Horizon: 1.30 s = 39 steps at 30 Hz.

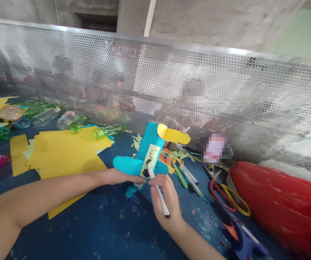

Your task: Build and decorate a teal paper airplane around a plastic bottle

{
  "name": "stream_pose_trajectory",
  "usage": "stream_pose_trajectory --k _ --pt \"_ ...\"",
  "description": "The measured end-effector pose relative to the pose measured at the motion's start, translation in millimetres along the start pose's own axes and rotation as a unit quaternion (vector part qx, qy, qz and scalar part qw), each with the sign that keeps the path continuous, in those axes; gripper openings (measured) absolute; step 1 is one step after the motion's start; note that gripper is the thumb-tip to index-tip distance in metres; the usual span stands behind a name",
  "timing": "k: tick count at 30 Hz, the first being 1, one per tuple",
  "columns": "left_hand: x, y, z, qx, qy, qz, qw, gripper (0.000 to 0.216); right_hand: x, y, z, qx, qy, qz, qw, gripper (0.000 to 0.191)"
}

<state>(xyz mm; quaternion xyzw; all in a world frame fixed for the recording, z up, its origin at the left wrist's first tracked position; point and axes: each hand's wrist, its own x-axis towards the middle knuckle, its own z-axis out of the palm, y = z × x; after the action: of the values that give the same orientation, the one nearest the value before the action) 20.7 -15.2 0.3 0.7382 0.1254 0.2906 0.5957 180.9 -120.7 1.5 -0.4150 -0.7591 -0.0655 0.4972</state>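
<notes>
A blue paper model plane with a yellow piece at its far end is tilted over the table in front of me. A clear bottle neck shows at its near end. My left hand grips it from below, most of its fingers hidden behind the blue wing. On its side is a pale strip with dark ovals drawn on it, some filled in black. In my right hand a white marker pen is pinched, its tip at the strip's ovals and its black end towards me.
Yellow paper sheets lie left, with plastic bottles behind them. On the right are pens, paper scraps, scissors, a blue glue gun and a red plastic bag. A perforated metal screen stands behind; people sit beyond it.
</notes>
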Motion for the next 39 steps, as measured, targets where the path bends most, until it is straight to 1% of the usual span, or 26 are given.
stream_pose_trajectory --k 5,9,13,16,20,23,27,31,34,39 --pt "0 -3 0 0.0 0.003 -0.016 1.0 0.04 1 0 0 0.001 -0.001 -0.001 1.0 0.017" --pt "0 -1 1 -0.024 0.001 -0.029 0.999 0.043 1 -1 0 0.003 0.0 -0.001 1.0 0.017" --pt "-2 6 0 -0.036 0.0 -0.057 0.998 0.044 0 0 0 0.002 0.009 -0.002 1.0 0.017" --pt "-4 13 1 -0.032 0.008 -0.084 0.996 0.044 0 0 0 0.002 0.011 -0.001 1.0 0.017" --pt "-5 19 3 -0.045 0.018 -0.103 0.993 0.044 0 0 1 -0.001 0.012 0.0 1.0 0.017" --pt "-5 19 3 -0.041 0.022 -0.105 0.993 0.045 0 -1 0 -0.001 0.011 -0.001 1.0 0.017" --pt "-4 17 3 -0.042 0.023 -0.088 0.995 0.044 0 -1 0 -0.005 0.011 0.002 1.0 0.016" --pt "-4 15 4 -0.057 0.021 -0.113 0.992 0.045 0 -1 0 -0.001 0.004 0.001 1.0 0.016" --pt "-4 15 4 -0.066 0.014 -0.119 0.991 0.046 1 -1 0 -0.001 0.001 0.002 1.0 0.016" --pt "-4 13 2 -0.058 0.02 -0.1 0.993 0.046 1 -2 0 -0.007 0.013 0.001 1.0 0.016"
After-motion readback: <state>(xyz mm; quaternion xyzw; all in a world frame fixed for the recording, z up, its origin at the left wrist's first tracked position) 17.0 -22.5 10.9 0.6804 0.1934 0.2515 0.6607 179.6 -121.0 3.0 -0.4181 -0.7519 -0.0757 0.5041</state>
